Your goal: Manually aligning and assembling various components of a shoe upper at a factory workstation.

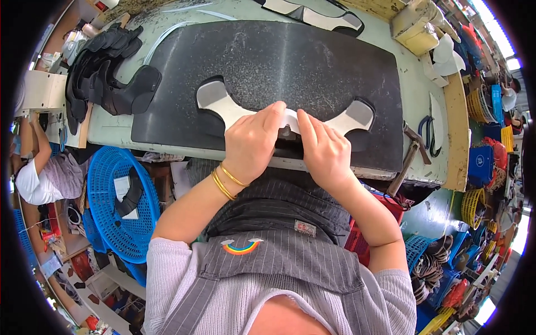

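Note:
A curved white piece with grey ends and a black edge, which looks like a shoe upper, lies across the near part of a black board. My left hand is closed on its middle, fingertips pressed along the folded top edge. Close beside it, my right hand pinches the same middle section from the right. Between the hands the white middle bends up over the board's near edge. Both flared ends rest flat on the board. My thumbs are mostly hidden.
Black shaped pieces are stacked at the left. A hammer and blue-handled scissors lie on the right of the table. Another white-and-black piece is at the back. A blue basket stands lower left; a person is beyond it.

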`<action>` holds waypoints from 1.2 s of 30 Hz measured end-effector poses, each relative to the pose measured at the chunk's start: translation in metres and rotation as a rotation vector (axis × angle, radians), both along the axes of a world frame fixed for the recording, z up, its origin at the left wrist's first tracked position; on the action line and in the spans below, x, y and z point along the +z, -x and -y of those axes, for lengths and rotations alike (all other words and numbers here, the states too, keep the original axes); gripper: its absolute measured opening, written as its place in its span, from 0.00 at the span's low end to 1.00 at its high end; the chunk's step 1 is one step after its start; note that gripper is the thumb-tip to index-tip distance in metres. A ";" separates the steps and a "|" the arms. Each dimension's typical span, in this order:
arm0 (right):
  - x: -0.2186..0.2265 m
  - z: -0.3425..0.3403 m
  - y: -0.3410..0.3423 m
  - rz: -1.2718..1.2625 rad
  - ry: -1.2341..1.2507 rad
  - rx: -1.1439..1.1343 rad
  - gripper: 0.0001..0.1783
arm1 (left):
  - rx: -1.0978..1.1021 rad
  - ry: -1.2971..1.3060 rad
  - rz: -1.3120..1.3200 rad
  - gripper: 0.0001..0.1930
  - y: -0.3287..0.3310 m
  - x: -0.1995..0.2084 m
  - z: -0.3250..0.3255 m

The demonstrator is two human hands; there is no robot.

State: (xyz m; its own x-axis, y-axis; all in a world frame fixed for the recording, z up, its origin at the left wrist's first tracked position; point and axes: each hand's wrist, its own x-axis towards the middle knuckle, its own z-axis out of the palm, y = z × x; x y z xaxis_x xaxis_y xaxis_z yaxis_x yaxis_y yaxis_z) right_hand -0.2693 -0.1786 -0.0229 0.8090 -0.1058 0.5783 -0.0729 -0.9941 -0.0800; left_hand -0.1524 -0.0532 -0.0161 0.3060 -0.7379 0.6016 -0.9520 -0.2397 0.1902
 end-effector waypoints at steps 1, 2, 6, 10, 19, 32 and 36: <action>-0.001 0.000 0.000 0.004 0.046 -0.003 0.22 | 0.022 0.050 -0.072 0.17 0.002 -0.001 0.001; 0.002 -0.003 0.001 -0.035 0.089 -0.035 0.21 | 0.043 0.100 -0.144 0.17 0.003 -0.002 0.002; -0.004 -0.001 0.000 -0.001 0.156 0.009 0.21 | -0.004 0.180 -0.202 0.16 -0.005 -0.011 -0.001; 0.005 0.011 0.010 -0.103 0.161 0.198 0.22 | -0.234 0.003 -0.222 0.13 -0.018 -0.002 -0.018; 0.011 0.008 0.027 -0.269 0.003 0.285 0.24 | -0.284 -0.401 0.286 0.16 0.005 0.015 -0.042; 0.094 0.078 -0.028 -0.898 -0.790 0.454 0.22 | -0.518 -0.506 -0.077 0.05 -0.028 0.035 -0.017; 0.109 0.081 -0.148 -0.615 -0.587 0.238 0.13 | -0.475 -0.306 -0.199 0.05 -0.019 0.014 -0.027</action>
State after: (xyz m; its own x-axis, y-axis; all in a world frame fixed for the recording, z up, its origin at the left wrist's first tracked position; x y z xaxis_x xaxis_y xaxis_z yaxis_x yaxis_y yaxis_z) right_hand -0.1209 -0.2593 0.0857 0.9974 -0.0379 -0.0609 -0.0669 -0.7994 -0.5971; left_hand -0.1335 -0.0262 -0.0020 -0.0152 -0.9522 0.3052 -0.9214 0.1319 0.3656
